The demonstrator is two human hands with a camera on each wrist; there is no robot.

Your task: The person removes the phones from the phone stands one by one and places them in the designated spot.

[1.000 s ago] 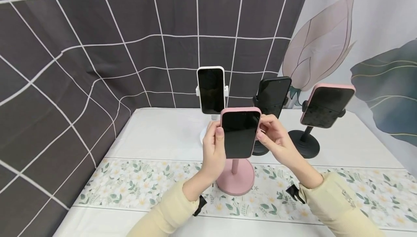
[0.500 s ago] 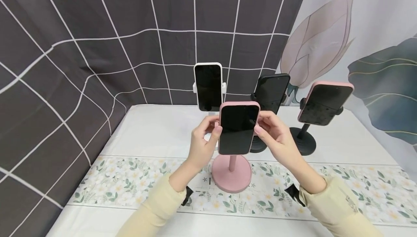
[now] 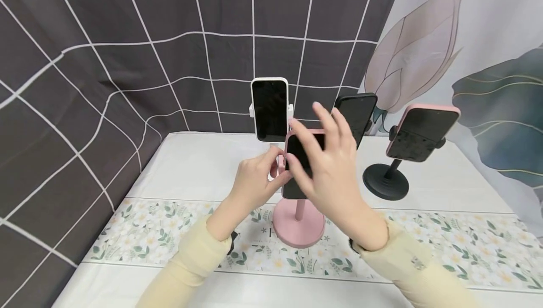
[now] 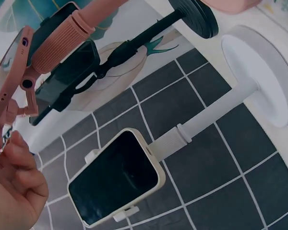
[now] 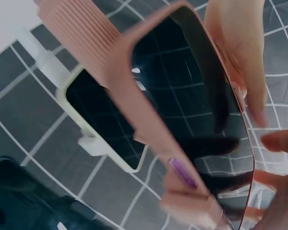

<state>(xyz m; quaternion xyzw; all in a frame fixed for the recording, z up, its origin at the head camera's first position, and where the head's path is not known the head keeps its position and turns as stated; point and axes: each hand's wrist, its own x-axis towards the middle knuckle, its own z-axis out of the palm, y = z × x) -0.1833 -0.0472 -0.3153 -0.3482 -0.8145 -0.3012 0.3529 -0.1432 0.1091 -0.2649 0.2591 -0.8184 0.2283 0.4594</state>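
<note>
The pink phone (image 3: 302,157) sits clamped on the pink stand (image 3: 299,225), whose round base rests on the flowered strip of the worktop (image 3: 203,166). In the head view the right hand (image 3: 328,171) is spread in front of the pink phone with its fingers straight, covering most of the screen; whether the fingers touch the glass cannot be told from there. The left hand (image 3: 254,183) is at the left edge of the pink phone, fingers curled in against the side of the holder; the head view leaves its grip unclear. The left wrist view shows more: the thumb and a fingertip of the left hand (image 4: 12,184) sit against the back edge of the pink phone (image 4: 9,91), and the ribbed neck of the pink stand (image 4: 57,43) runs away behind it. The right wrist view looks up the face of the pink phone (image 5: 197,115), with fingers of the left hand (image 5: 240,52) lying along its far edge and the right fingertips (image 5: 283,141) just beside the screen. Behind the pink phone stands a white phone (image 3: 269,110) on a white stand (image 4: 259,86), whose base the head view hides. To the right of the pink phone are a black phone (image 3: 358,112) and, further right, another pink phone (image 3: 422,131) on a black stand (image 3: 386,181).
</note>
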